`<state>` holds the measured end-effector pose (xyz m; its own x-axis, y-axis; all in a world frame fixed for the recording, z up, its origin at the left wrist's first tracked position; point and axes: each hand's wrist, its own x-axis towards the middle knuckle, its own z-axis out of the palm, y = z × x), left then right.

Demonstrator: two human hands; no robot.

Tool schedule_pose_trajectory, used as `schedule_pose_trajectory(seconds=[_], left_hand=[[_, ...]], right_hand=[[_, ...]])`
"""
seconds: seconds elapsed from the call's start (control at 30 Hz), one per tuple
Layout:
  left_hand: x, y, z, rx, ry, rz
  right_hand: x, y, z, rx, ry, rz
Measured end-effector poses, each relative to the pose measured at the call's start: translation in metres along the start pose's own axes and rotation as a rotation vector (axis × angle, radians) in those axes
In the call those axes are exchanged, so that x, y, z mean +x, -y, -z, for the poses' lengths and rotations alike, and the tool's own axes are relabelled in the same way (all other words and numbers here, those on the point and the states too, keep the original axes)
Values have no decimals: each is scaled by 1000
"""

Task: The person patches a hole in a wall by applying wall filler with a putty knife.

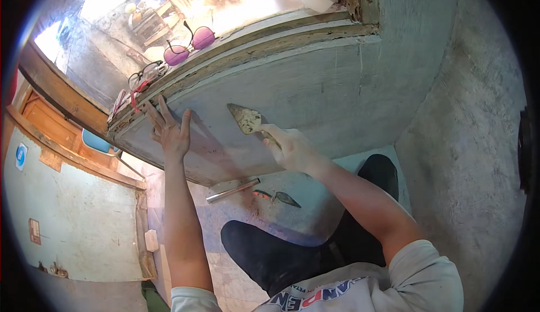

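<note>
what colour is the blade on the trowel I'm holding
The blade is pale yellowish grey with dark patches, as the head view shows.

Rough grey wall point(467, 137) (mottled), pale floor point(227, 272), bright window point(174, 14).

Brown weathered wooden window frame point(270, 43). Below it: pale grey-green painted wall point(337, 81), faint white streaks; triangular metal trowel point(246, 119), yellowish-grey, dark mottling. On it: round-lens sunglasses point(176, 56), pink-purple lenses.
</note>
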<state>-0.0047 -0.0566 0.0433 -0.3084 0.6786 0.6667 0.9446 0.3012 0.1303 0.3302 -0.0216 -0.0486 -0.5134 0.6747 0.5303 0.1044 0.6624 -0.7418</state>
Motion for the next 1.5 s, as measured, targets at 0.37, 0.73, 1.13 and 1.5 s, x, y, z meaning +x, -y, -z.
schedule_pose_trajectory(seconds=[0.37,0.73,1.13,1.5], left_hand=[[1,-10,-7,-21,-6,-8],[-5,4,9,11,105,51],[-5,7,7,-40,133,62],[-4,9,8,-21,141,50]], right_hand=[[3,49,22,-52,57,-99],[69,85,9,-648,473,47],[91,118,25,-821,450,-29],[93,119,16,-1031,453,25]])
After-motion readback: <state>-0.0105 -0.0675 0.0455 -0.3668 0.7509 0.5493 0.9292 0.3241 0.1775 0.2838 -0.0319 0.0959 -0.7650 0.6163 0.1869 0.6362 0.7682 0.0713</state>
